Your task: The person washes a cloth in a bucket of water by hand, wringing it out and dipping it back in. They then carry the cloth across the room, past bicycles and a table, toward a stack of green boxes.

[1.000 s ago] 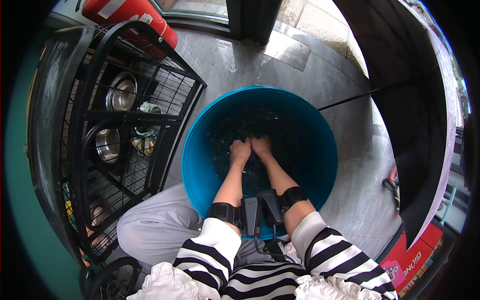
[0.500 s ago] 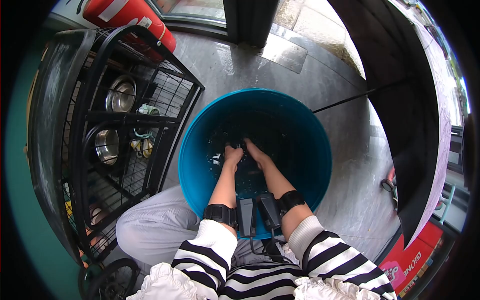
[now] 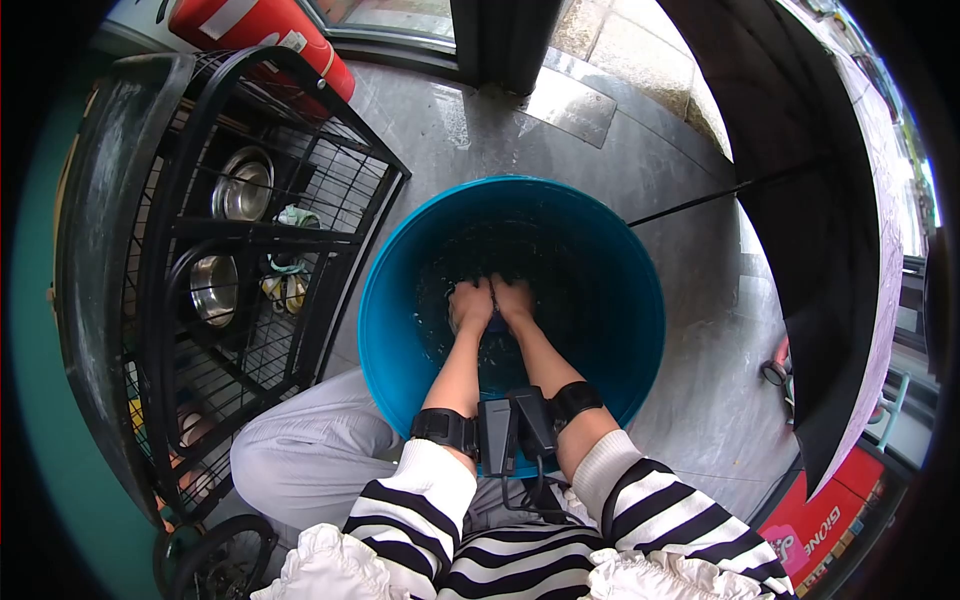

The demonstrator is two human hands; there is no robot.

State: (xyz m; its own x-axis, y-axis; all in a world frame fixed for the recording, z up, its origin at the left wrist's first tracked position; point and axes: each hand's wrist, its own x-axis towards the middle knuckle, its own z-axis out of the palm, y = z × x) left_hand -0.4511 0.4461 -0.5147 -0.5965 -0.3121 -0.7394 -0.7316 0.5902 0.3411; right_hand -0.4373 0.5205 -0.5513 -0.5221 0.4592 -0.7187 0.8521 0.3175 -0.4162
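Both my hands are down inside a round blue tub (image 3: 620, 270) that holds dark water (image 3: 555, 285). My left hand (image 3: 470, 305) and my right hand (image 3: 513, 298) are side by side, almost touching, at the water's surface. Their fingers curl downward as if closed, and the fingertips disappear into the dark water. Whatever lies between them is too dark to name; a bluish patch shows just below the hands. Black straps with box-shaped devices (image 3: 497, 435) are around my forearms, above the tub's near rim.
A black wire rack (image 3: 270, 235) with metal bowls (image 3: 243, 190) stands left of the tub. Behind it is a red cylinder (image 3: 270, 45). A black umbrella (image 3: 800, 200) is on the right, its shaft reaching toward the tub. Grey tiles (image 3: 420, 110) cover the floor.
My hands have come closer together and sit higher at the surface, with more of their backs showing. The left hand has turned, knuckles up.
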